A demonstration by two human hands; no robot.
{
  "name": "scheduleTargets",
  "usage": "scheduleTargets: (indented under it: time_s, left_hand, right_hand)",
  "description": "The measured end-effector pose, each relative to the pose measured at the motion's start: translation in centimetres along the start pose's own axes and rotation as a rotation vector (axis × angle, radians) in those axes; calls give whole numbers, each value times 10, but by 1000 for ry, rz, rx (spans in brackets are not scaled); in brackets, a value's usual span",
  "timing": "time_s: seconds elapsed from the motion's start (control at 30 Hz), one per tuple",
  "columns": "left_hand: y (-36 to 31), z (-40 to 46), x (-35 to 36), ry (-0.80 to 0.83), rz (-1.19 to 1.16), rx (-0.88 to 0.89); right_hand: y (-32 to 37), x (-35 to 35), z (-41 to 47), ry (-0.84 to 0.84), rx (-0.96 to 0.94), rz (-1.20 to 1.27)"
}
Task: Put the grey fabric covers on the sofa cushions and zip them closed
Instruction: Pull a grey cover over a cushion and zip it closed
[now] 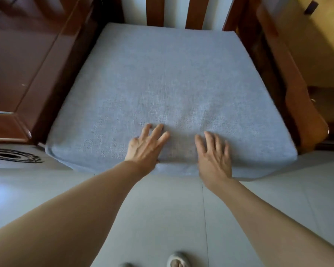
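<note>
Left hand [146, 146] and right hand [214, 155] flat, fingers spread, pressing the near edge of the grey covered cushion [168, 83], gripping nothing. Cushion lies flat on the wooden sofa frame [299, 105], roughly square, near edge overhanging tiled floor [162, 209].

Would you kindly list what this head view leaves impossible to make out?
- Zipper: not visible anywhere on the grey cushion; the underside and far side are hidden.
- Left hand thumb: tucked over the front edge.
- Slipper: cut off by the bottom edge.
</note>
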State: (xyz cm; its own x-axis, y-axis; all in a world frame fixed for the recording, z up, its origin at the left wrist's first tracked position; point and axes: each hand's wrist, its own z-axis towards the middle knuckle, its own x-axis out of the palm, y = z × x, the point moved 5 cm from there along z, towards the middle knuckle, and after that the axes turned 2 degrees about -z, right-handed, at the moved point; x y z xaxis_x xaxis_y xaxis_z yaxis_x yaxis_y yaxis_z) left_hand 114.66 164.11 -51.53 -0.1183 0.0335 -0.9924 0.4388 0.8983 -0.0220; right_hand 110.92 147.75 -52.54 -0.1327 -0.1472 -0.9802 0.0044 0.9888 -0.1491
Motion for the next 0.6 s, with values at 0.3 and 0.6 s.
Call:
scheduleTargets:
  time_s: [0.3,0.6]
  left_hand:
    - [14,-17,57,244,31,-72]
    - [27,13,85,149,34,-150]
  right_hand:
    - [25,45,-6,204,-81,124]
    - [24,69,33,107,-23,128]
